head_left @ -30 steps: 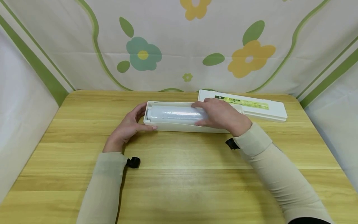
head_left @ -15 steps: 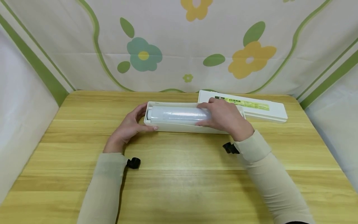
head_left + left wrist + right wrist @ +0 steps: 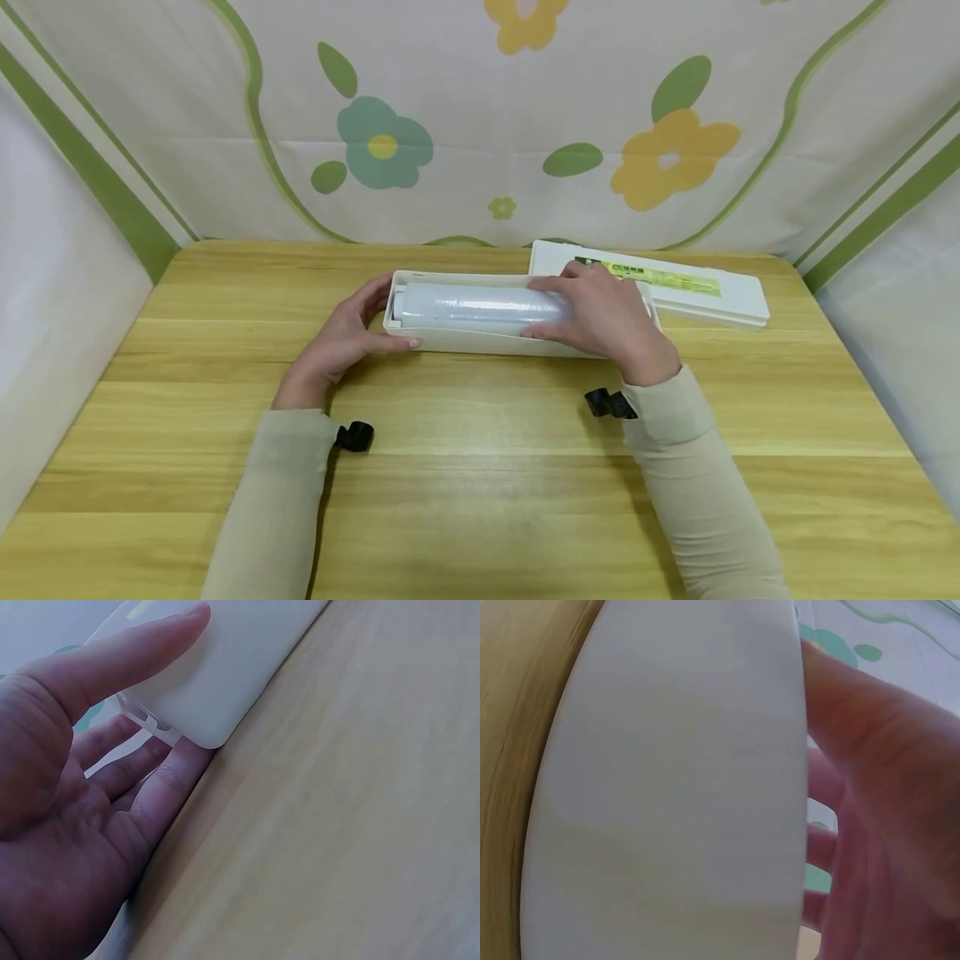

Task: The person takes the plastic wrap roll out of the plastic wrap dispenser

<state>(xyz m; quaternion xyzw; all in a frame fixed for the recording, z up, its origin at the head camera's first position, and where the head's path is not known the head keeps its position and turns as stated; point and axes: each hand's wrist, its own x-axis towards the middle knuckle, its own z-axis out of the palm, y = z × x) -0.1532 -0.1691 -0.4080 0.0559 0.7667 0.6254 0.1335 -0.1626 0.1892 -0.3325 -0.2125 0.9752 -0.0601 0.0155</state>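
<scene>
A long white box (image 3: 480, 343) without its cover lies on the wooden table, and a roll of cling film (image 3: 472, 305) sits lengthwise inside it. My left hand (image 3: 341, 337) holds the box's left end, thumb along the front wall and fingers round the back. The left wrist view shows that thumb on the box wall (image 3: 232, 675), with the fingers at its end. From above, my right hand (image 3: 600, 317) grips the roll near its right end, thumb at the front and fingers behind. The palm hides that end of the roll. In the right wrist view the box's front wall (image 3: 667, 787) covers the fingertips.
A white lid (image 3: 735, 302) with a yellow-green label lies behind the box to the right, partly hidden by my right hand. A floral cloth (image 3: 465, 125) hangs along the table's back edge. White cloth walls stand on both sides.
My right hand has shifted slightly right along the roll, and its forearm has swung inward to the left. The left hand and the box have stayed almost in place.
</scene>
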